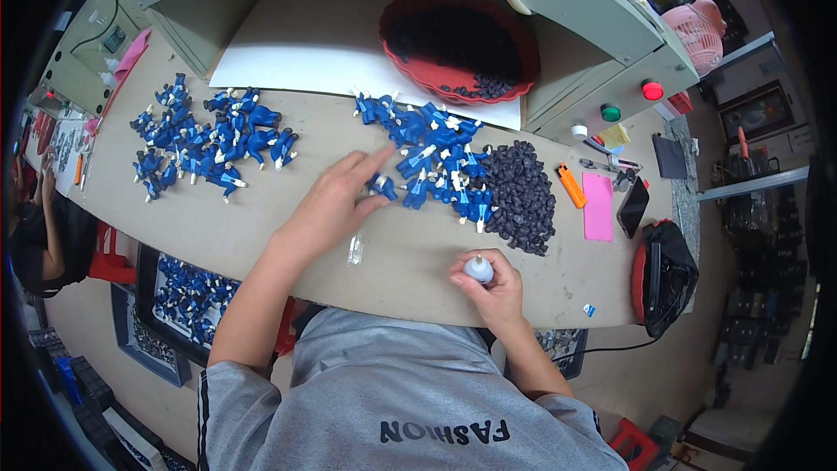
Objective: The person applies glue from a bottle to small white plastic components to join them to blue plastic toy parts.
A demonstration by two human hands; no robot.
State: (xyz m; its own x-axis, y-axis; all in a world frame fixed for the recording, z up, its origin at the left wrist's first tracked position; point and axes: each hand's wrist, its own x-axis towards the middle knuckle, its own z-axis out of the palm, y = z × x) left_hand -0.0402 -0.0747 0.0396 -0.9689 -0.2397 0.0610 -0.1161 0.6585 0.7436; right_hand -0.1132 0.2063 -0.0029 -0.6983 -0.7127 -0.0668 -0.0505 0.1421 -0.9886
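Right hand (493, 283) is wrapped around a small white bottle (478, 269), grip closed on it, cap end poking up out of the fist, resting on the tabletop (261, 218) near its front edge. Left hand (336, 201) is out over the middle of the tabletop with its fingers loosely spread, grip open and holding nothing, index finger stretched toward a single blue figure (381, 186) lying right at the fingertips. Can't quite tell if it's actually touching it.

Just past that finger there's a heap of the same blue figures with white ends (436, 157), and right against its right side a pile of small black pieces (521, 196). A second batch of blue figures (205, 139) is spread out well off to the left. Behind the heap, a red tray (410, 65) with more black bits sits on a white sheet (305, 44). Off to the right: orange cutter (572, 185), pink pad (598, 206), dark phone (633, 207).
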